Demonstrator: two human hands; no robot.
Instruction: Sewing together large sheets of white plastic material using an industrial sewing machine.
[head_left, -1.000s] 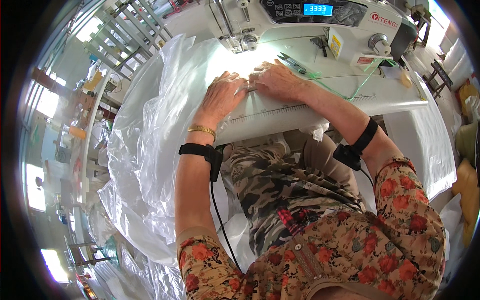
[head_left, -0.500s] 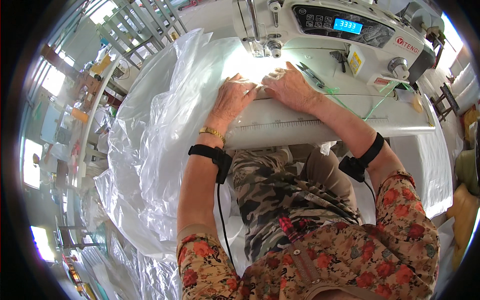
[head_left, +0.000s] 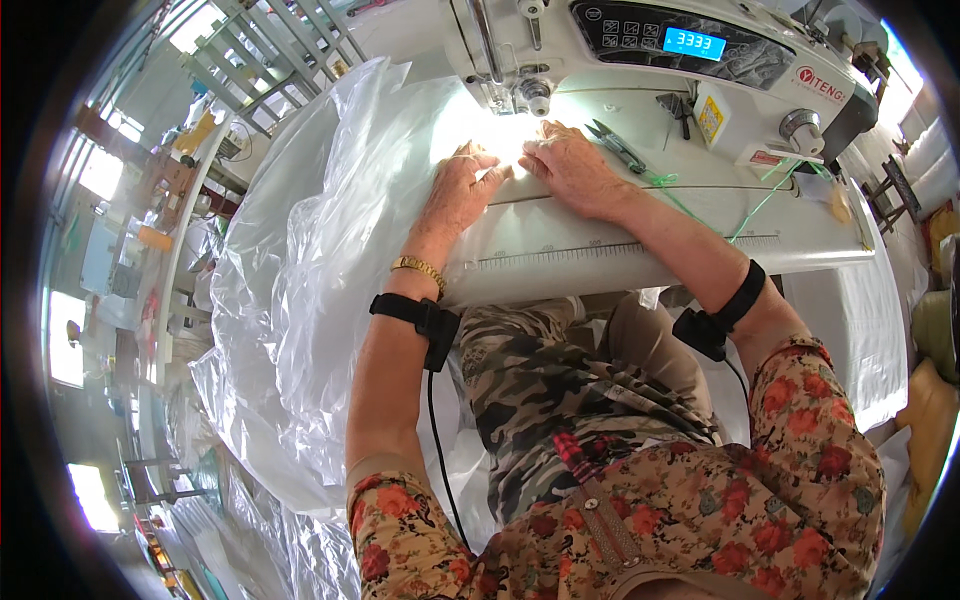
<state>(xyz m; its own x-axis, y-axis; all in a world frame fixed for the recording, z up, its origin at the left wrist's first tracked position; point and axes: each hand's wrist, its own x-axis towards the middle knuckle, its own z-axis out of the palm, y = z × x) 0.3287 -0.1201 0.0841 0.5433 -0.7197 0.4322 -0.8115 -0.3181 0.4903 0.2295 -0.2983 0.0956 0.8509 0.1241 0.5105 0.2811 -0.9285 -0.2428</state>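
Observation:
Under the sewing machine (head_left: 640,85), both my hands rest on the bright bed close to the needle area (head_left: 512,98). My left hand (head_left: 462,188) is closed at the edge of a large, crinkled clear plastic sheet (head_left: 340,220), its thumb pointing right. Opposite it, my right hand (head_left: 575,172) has bent fingers pinched at the sheet's edge, just below the presser foot. Strong lamp glare washes out the fingertips and the edge between them. Thread snips (head_left: 615,146) lie on the bed right of my right hand.
A printed ruler scale (head_left: 560,249) runs along the bed's front. Green thread (head_left: 745,215) trails over the right side. The plastic sheet hangs down at my left. A grey metal rack (head_left: 265,60) stands behind it, and a cluttered table (head_left: 185,240) lies far left.
The view has shifted a little, so the machine sits slightly further left. A small gap now shows between my hands, which were nearly touching. My right fingers are more bent.

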